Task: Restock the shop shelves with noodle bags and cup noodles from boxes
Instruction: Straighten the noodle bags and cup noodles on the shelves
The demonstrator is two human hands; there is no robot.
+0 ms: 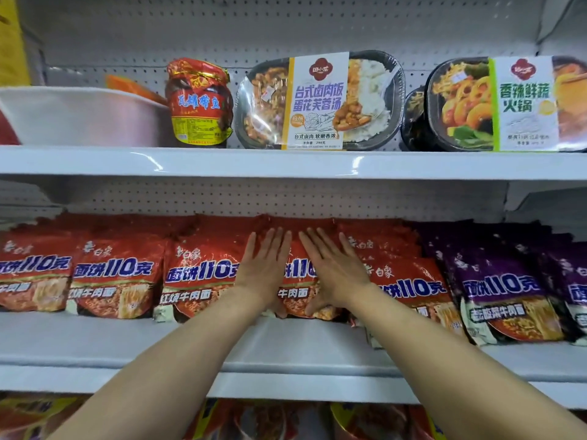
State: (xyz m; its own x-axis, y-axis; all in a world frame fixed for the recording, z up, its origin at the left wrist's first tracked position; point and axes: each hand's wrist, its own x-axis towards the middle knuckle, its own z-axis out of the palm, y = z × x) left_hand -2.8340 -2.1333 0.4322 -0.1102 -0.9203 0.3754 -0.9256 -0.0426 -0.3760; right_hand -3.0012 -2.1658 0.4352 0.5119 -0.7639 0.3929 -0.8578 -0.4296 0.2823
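Two hands lie flat on one red beef noodle bag [297,289] at the centre of the middle shelf [286,344]. The left hand [266,269] and right hand [334,272] have straight, spread fingers and thumbs at the bag's lower edge. More red bags [117,281] run toward 9 o'clock, and purple noodle bags [502,296] toward 3. At 12 o'clock, the upper shelf [286,163] carries a red-wrapped jar [198,103], a pork rice box [317,100] and a hotpot box [508,103].

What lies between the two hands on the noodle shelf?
A red noodle bag; the left hand and right hand rest flat on it. Head view.
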